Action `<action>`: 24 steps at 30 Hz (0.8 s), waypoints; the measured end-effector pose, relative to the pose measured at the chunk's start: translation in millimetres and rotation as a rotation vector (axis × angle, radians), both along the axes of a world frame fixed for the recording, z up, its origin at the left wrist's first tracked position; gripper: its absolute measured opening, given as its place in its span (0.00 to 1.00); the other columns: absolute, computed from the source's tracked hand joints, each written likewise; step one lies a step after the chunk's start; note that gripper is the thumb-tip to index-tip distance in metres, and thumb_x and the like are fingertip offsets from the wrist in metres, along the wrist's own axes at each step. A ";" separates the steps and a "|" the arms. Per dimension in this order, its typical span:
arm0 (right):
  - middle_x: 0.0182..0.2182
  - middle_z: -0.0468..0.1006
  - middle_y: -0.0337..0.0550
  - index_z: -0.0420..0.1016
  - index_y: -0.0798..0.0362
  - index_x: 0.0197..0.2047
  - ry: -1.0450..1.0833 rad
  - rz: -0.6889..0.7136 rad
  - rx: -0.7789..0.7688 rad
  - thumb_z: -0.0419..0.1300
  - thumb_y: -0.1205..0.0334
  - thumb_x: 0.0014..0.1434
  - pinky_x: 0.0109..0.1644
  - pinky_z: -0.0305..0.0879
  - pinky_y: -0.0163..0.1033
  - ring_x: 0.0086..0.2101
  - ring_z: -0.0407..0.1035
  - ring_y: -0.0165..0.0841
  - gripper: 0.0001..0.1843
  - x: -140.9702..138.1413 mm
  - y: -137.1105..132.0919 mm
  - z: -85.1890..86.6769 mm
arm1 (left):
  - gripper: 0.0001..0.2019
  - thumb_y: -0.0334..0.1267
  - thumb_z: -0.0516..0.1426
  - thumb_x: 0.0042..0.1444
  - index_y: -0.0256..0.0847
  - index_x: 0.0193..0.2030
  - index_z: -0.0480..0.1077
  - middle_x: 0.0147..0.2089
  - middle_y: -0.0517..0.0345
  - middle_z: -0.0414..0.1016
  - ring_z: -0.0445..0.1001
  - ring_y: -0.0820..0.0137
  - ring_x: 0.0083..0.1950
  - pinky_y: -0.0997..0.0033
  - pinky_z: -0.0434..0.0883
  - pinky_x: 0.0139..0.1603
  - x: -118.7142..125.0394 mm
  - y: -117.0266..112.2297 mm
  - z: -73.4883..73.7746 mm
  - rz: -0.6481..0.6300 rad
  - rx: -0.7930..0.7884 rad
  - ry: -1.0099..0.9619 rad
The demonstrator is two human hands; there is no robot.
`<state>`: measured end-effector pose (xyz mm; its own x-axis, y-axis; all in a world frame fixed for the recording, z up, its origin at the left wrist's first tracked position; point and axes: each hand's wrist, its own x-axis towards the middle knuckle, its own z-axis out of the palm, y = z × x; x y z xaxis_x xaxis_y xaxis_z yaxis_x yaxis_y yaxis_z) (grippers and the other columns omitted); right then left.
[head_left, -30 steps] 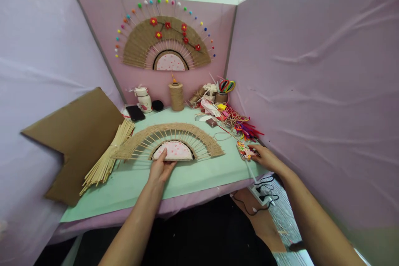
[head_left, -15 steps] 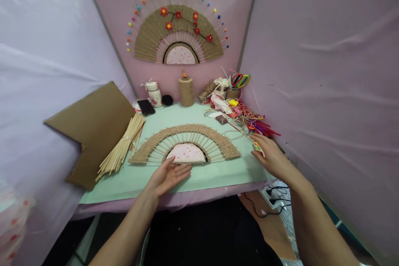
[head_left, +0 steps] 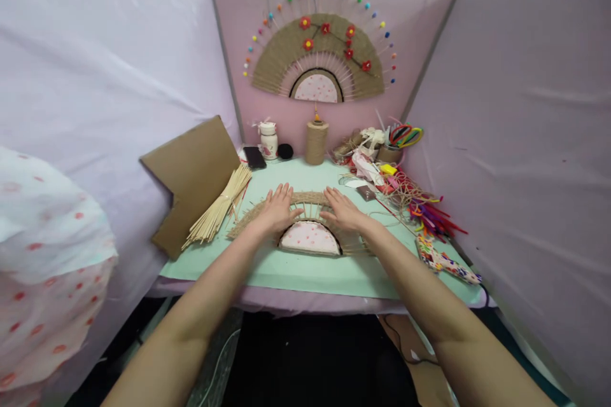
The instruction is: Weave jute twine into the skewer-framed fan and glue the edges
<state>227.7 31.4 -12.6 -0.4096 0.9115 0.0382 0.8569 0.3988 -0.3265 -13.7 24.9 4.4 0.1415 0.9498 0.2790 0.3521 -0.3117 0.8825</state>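
Woven fan (head_left: 310, 236) lies under left hand (head_left: 275, 212) and right hand (head_left: 345, 212), both opened wide, outstretched fingers (head_left: 285, 194) touching it.

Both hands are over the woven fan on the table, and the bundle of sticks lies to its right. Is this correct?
Not quite: in the head view, the bundle of sticks lies to the left of the woven fan. The left hand and right hand are both over the fan.

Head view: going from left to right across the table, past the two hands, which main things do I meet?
Cardboard, stick bundle, left hand, right hand, patterned tool. The lower fan spans beneath both hands, so it has no single place in the order.
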 end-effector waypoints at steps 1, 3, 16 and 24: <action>0.73 0.40 0.54 0.41 0.57 0.74 -0.025 -0.011 -0.025 0.47 0.37 0.64 0.72 0.38 0.57 0.71 0.34 0.47 0.46 -0.4 8.6 -4.6 | 0.21 0.42 0.68 0.46 0.39 0.46 0.74 0.70 0.40 0.59 0.44 0.53 0.76 0.52 0.31 0.73 -0.9 13.4 -3.5 -0.003 -0.052 0.015; 0.73 0.40 0.56 0.41 0.59 0.74 -0.061 -0.024 -0.065 0.45 0.36 0.63 0.72 0.37 0.58 0.71 0.35 0.48 0.47 2.6 19.1 -13.8 | 0.20 0.46 0.65 0.50 0.37 0.47 0.73 0.70 0.35 0.60 0.46 0.52 0.75 0.52 0.30 0.73 -4.2 30.7 -11.9 -0.001 -0.111 0.032; 0.73 0.42 0.51 0.39 0.54 0.74 -0.107 -0.047 -0.144 0.40 0.34 0.63 0.72 0.36 0.55 0.71 0.37 0.43 0.46 9.3 22.7 -32.3 | 0.26 0.45 0.66 0.46 0.36 0.52 0.71 0.70 0.34 0.59 0.48 0.51 0.75 0.53 0.34 0.73 -10.0 39.2 -38.5 -0.007 -0.184 0.081; 0.73 0.36 0.54 0.35 0.58 0.74 -0.024 -0.131 0.035 0.39 0.35 0.65 0.73 0.31 0.56 0.71 0.32 0.45 0.46 39.9 -30.7 -9.0 | 0.28 0.39 0.66 0.47 0.38 0.56 0.71 0.74 0.45 0.52 0.42 0.59 0.77 0.66 0.31 0.73 -72.1 5.3 -6.6 -0.004 0.004 0.018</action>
